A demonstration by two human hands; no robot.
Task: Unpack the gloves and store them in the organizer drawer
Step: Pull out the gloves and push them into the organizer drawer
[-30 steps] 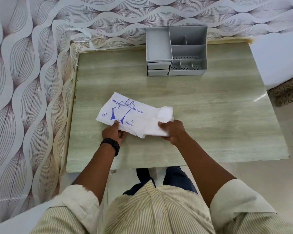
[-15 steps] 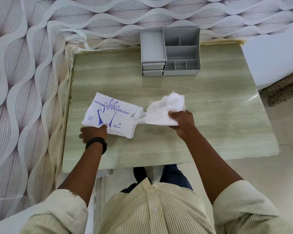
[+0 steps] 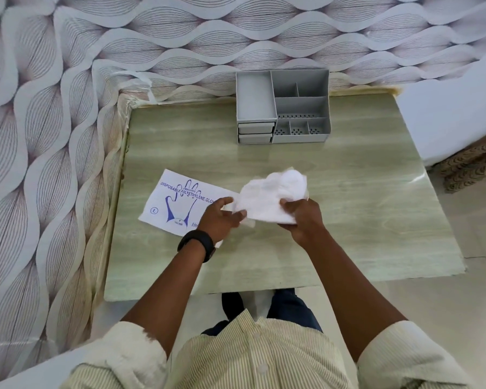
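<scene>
A white bundle of thin disposable gloves (image 3: 272, 192) is held over the middle of the table. My right hand (image 3: 300, 219) grips its near right edge. My left hand (image 3: 219, 217) pinches its left edge with thumb and fingers. The flat white glove packet (image 3: 177, 200), printed with a blue hand outline, lies on the table to the left, partly under my left hand. A grey desk organizer (image 3: 282, 106) stands at the table's far edge; its two small drawers (image 3: 255, 133) at the lower left are pushed in.
The pale wood-grain table (image 3: 348, 220) meets a wall with wavy patterned paper at the left and back. A white surface (image 3: 455, 119) and a woven item (image 3: 474, 161) lie beyond the right edge. My knees show under the near edge.
The glove bundle has come fully out of the packet. My left hand let go of the packet's lower corner and moved right to the bundle. The packet now lies flat by itself.
</scene>
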